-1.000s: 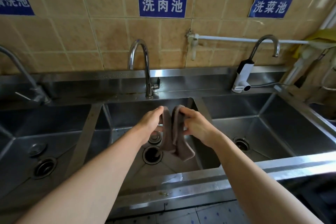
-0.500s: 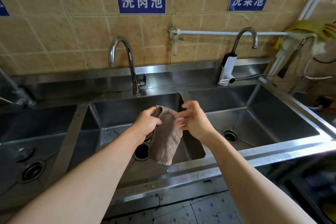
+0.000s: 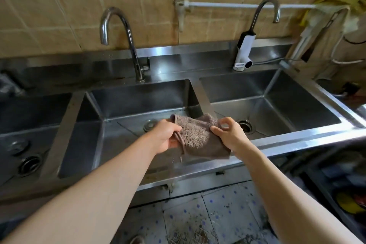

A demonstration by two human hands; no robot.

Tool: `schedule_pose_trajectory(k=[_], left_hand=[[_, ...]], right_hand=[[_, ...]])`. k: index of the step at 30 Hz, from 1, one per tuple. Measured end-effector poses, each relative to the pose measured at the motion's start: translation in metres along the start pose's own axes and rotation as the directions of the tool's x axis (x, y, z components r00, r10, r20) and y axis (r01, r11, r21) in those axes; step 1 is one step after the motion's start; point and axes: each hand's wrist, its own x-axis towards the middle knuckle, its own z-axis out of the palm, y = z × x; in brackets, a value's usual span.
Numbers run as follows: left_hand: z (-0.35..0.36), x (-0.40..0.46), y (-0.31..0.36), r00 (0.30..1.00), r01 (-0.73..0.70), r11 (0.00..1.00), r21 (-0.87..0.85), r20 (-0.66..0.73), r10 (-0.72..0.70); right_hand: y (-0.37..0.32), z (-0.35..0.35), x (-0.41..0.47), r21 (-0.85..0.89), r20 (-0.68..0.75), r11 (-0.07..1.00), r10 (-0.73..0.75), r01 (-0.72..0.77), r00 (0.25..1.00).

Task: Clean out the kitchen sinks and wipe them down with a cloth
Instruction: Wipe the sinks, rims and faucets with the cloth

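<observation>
A brown-grey terry cloth (image 3: 198, 138) is stretched between both hands above the front of the middle sink (image 3: 142, 101). My left hand (image 3: 165, 137) grips its left edge with curled fingers. My right hand (image 3: 227, 134) pinches its right edge between thumb and fingers. The right sink (image 3: 309, 105) lies beyond my right hand, its drain (image 3: 245, 126) partly showing. The left sink (image 3: 39, 117) is at the far left with its drain (image 3: 29, 164).
A chrome gooseneck tap (image 3: 126, 45) stands behind the middle sink. A white-bodied tap (image 3: 245, 51) stands behind the right one. A round plug (image 3: 150, 125) lies on the middle sink floor. Cloths and pipes crowd the right wall. The steel front rim (image 3: 198, 172) runs below my hands.
The cloth went from a hanging fold to being spread sideways between both hands. My view has shifted lower and to the right.
</observation>
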Motion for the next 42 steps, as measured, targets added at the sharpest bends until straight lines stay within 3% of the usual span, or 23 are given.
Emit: schedule_pose_trajectory(k=[4, 6, 8, 11, 14, 18, 22, 25, 29, 37, 42], left_hand=[[0.023, 0.018, -0.049, 0.991, 0.132, 0.991, 0.027, -0.029, -0.132], [0.021, 0.024, -0.068, 0.988, 0.118, 0.965, 0.233, -0.121, -0.091], [0.007, 0.03, -0.078, 0.976, 0.058, 0.879, 0.473, -0.212, 0.049], [-0.023, 0.033, -0.08, 0.956, -0.007, 0.737, 0.676, -0.211, 0.202], [-0.057, 0.028, -0.086, 0.969, -0.058, 0.63, 0.774, -0.109, 0.223], [-0.109, 0.007, -0.1, 0.984, -0.01, 0.474, 0.881, -0.075, 0.16], [-0.155, -0.009, -0.118, 0.992, 0.06, 0.259, 0.964, -0.088, 0.094], [-0.168, -0.01, -0.131, 0.976, 0.058, 0.107, 0.993, -0.079, 0.201], [-0.168, -0.005, -0.135, 0.93, 0.006, 0.11, 0.994, -0.046, 0.364], [-0.192, -0.006, -0.13, 0.936, -0.09, 0.097, 0.991, 0.05, 0.347], [-0.288, -0.035, -0.133, 0.924, 0.075, 0.166, 0.983, -0.131, 0.36]], right_hand=[[0.036, 0.0, 0.005, -0.359, -0.068, 0.933, -0.05, 0.023, 0.996], [0.057, 0.005, 0.002, -0.566, -0.076, 0.824, -0.023, -0.024, 0.997], [0.074, 0.01, -0.001, -0.713, -0.053, 0.701, -0.103, 0.034, 0.993], [0.086, 0.019, -0.002, -0.72, 0.209, 0.61, -0.264, 0.331, 0.942], [0.094, 0.033, 0.003, -0.758, 0.417, 0.475, -0.173, 0.446, 0.892], [0.099, 0.017, 0.024, -0.717, 0.571, 0.442, -0.071, 0.539, 0.818], [0.106, 0.005, 0.03, -0.742, 0.59, 0.291, -0.143, 0.604, 0.795], [0.113, 0.022, 0.016, -0.78, 0.54, 0.215, -0.245, 0.588, 0.805], [0.109, 0.048, -0.002, -0.8, 0.496, 0.208, -0.299, 0.563, 0.815], [0.073, 0.14, -0.044, -0.762, 0.538, 0.208, -0.324, 0.614, 0.778], [0.038, 0.231, -0.078, -0.713, 0.582, 0.209, -0.356, 0.669, 0.731]])
